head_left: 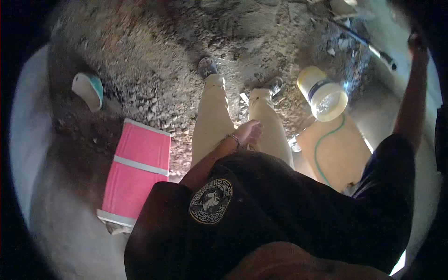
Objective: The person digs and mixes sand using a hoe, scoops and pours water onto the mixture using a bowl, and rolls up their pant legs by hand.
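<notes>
My left hand (248,134), with a bracelet at the wrist, hangs in front of my light trousers (212,116). Its fingers are curled in, and I see nothing in them. Out to the upper right stretches my right arm, ending in my right hand (416,44) beside the pale wall (396,28). That hand is dark and at the edge of view, so its fingers cannot be made out. Below and left of it, a long bar (359,39) with a blue stretch and a dark tubular end leans over the rubble.
A yellowish-white bucket (322,93) lies tilted right of my feet. Near it is a tan board (338,149) with a green hose (319,144) across it. On the left are a pink panel with grey strips (140,149) and a white-and-teal curved piece (88,91). Loose rubble (154,70) covers the ground.
</notes>
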A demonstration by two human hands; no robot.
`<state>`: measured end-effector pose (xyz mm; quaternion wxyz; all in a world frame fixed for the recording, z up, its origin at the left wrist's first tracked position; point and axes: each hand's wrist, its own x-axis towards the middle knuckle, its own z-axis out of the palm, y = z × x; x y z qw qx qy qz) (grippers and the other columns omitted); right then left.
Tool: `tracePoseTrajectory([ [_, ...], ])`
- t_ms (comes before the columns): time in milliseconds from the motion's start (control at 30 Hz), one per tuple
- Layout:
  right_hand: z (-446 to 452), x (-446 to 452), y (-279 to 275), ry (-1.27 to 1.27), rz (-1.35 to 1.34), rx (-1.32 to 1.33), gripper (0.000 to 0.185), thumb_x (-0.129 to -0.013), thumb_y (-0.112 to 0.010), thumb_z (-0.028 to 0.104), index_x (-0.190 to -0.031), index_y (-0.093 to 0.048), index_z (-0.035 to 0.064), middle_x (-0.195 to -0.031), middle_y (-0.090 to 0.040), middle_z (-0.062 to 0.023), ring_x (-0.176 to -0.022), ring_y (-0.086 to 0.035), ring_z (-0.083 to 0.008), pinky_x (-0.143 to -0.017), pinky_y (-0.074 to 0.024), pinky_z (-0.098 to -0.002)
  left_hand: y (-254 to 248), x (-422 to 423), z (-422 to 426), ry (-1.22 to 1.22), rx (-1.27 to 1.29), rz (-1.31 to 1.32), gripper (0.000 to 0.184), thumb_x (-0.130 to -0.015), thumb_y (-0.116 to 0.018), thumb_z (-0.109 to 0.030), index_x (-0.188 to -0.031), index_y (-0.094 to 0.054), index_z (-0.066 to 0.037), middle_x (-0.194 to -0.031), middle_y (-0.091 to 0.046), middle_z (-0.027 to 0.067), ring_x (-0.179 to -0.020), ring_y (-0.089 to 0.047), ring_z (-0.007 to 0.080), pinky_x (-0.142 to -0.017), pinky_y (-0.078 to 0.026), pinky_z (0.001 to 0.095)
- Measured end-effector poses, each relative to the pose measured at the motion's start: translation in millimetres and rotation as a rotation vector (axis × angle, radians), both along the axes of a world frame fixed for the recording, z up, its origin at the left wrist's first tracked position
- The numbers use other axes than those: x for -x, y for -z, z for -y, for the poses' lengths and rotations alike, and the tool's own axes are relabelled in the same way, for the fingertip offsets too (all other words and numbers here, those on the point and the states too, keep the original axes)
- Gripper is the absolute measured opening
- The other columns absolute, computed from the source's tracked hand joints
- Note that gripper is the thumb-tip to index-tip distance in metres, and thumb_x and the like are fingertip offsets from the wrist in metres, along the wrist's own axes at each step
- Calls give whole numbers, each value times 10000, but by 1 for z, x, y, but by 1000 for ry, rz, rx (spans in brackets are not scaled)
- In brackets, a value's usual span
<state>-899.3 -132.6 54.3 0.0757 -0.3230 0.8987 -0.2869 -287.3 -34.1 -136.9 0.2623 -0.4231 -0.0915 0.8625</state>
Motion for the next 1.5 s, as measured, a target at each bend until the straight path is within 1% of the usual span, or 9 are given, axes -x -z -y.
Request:
tracePoseTrajectory([
  [133, -207, -7, 23, 299, 45, -232, 222, -766, -522, 119, -921, -600, -19, -881, -617, -150, -830, -592, -239, -786, -487, -317, -5, 22, -10, 152, 215, 115, 264, -875, -485, -322, -962, -566, -86, -792, -554, 18, -676, -526, 134, -587, -449, 283],
  [267, -409, -61, 80, 778, 451, 300, 367, -815, -510, 136, -1151, -421, 21, -1032, -556, -158, -874, -586, -274, -763, -505, -413, -18, 29, 30, 113, 506, 93, 208, -868, -476, -216, -982, -557, -62, -850, -553, 69, -748, -539, 150, -660, -468, 312],
  [333, -476, -95, 114, 957, 633, 608, 473, -839, -504, 144, -1266, -331, 41, -1107, -526, -162, -895, -583, -292, -751, -514, -460, 21, -3, 52, 1027, 1681, -621, 267, -864, -491, -232, -1032, -537, -30, -933, -574, 131, -801, -570, 275, -714, -484, 401],
  [400, -521, -122, 147, 1075, 610, 586, 556, -841, -503, 147, -1336, -263, 62, -1160, -501, -176, -925, -573, -317, -763, -506, -481, 17, -5, 70, 1396, 2061, -1193, 296, -843, -495, -233, -1020, -534, 0, -955, -571, 181, -842, -559, 349, -764, -466, 443],
  [567, -562, -154, 221, 1097, 332, -283, 702, -793, -510, 141, -1393, -148, 119, -1233, -451, -236, -1020, -529, -400, -856, -443, -466, -45, 68, 46, 1573, 1274, -166, 305, -798, -486, -246, -932, -555, 20, -954, -571, 231, -912, -546, 382, -802, -419, 452],
  [1100, -547, -170, 376, 1164, 521, -122, 737, -784, -491, 154, -1402, -93, 211, -979, -569, -309, -885, -557, -468, -793, -439, -506, 17, 148, -80, 1752, 1377, -400, 259, -808, -500, -214, -941, -554, 2, -907, -591, 218, -858, -563, 378, -774, -437, 431],
  [1200, -574, -161, 406, 1125, 541, -208, 698, -777, -502, 165, -1382, -161, 226, -973, -577, -278, -886, -587, -411, -737, -469, -474, 42, 138, -103, 1583, 1436, -856, 258, -815, -521, -223, -955, -560, -10, -884, -603, 192, -829, -587, 323, -743, -452, 397],
  [1367, -635, -161, 448, 1205, 908, 174, 482, -755, -545, 184, -1210, -434, 69, -952, -599, -237, -847, -605, -351, -752, -482, -402, 5, 188, -162, 1363, 1170, -696, 271, -833, -536, -253, -992, -566, -36, -822, -596, 110, -754, -570, 188, -701, -455, 323],
  [1500, -622, -155, 365, 1322, 1154, 580, 344, -780, -524, 128, -1073, -509, -51, -875, -615, -129, -782, -601, -217, -658, -482, -322, -7, 186, -175, 1166, 727, -234, 247, -895, -473, -231, -1048, -532, -46, -794, -556, 37, -765, -557, 126, -640, -465, 301],
])
